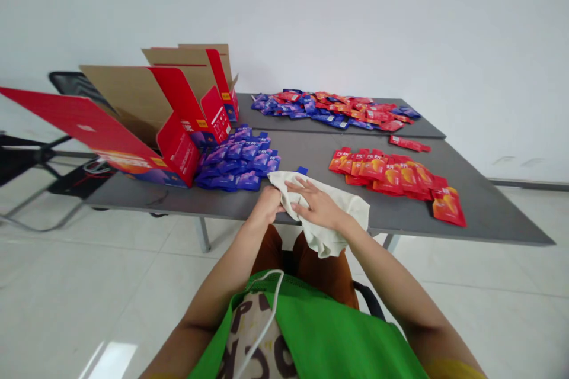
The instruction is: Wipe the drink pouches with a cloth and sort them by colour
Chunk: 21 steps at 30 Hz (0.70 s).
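While the person's right hand (317, 204) lies over an off-white, rumpled fabric cloth (353, 210), fingers spread and flat, the left hand (269, 204) sits curled at the cloth's left edge; its fingertips are hidden, so I cannot tell whether they pinch fabric or something under it. Cloth rests at the front edge of a dark grey, flat-topped table (493, 207), its near part hanging over toward the lap. Just beyond its top edge pokes a small blue piece (302, 170), probably the end of a pouch; the remainder is not visible. To the left, a heap of shiny purple-blue, flat pouches (240, 160); to the right, overlapping rows of glossy red-orange, flat pouches (386, 173). Handling, as judged: cloth light, limp, quick to bunch, unlikely to slip or break; best pressed with a spread palm, or taken by a gathered corner. Pouches look smooth, somewhat slippery, pliable; a pinch at the edge seems the safest hold.
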Tool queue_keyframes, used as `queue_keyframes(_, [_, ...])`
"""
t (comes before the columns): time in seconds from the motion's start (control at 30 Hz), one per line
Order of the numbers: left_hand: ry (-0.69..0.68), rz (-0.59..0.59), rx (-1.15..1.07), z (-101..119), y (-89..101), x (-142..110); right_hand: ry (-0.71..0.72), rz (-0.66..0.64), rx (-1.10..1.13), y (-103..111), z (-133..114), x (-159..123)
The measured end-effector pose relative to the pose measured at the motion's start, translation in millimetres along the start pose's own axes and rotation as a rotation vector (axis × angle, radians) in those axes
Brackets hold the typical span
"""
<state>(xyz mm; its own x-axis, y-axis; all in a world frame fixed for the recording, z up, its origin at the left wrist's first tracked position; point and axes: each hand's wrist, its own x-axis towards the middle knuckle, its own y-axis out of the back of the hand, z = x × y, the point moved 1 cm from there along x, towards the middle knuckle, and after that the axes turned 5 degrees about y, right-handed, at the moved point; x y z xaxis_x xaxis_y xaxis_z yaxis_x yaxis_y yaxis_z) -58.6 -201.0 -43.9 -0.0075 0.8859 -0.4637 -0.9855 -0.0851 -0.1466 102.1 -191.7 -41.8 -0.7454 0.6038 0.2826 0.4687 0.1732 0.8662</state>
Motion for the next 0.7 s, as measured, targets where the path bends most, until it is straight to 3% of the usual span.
queue_keyframes(0.13, [-0.082, -0.060, 0.008, -7.6, 2.9, -2.9, 0.044, -0.018, 0.035, 1.6, -1.0, -8.4])
queue_keyframes(0.4, [-0.096, 0.006, 0.069, -27.5, -1.9, -24.3, -0.275, 0.016, -0.070, 7.5, 18.0, 7.7])
queue_keyframes(0.57, [-0.227, 0.084, 0.046, -31.9, 8.3, -37.4, -0.265, 0.027, -0.115, 3.7, 13.4, -3.4])
queue_keyframes(0.7, [-0.205, 0.112, -0.047, -31.7, 16.5, -41.1, -0.209, 0.038, -0.127, 0.4, 11.4, -7.4])
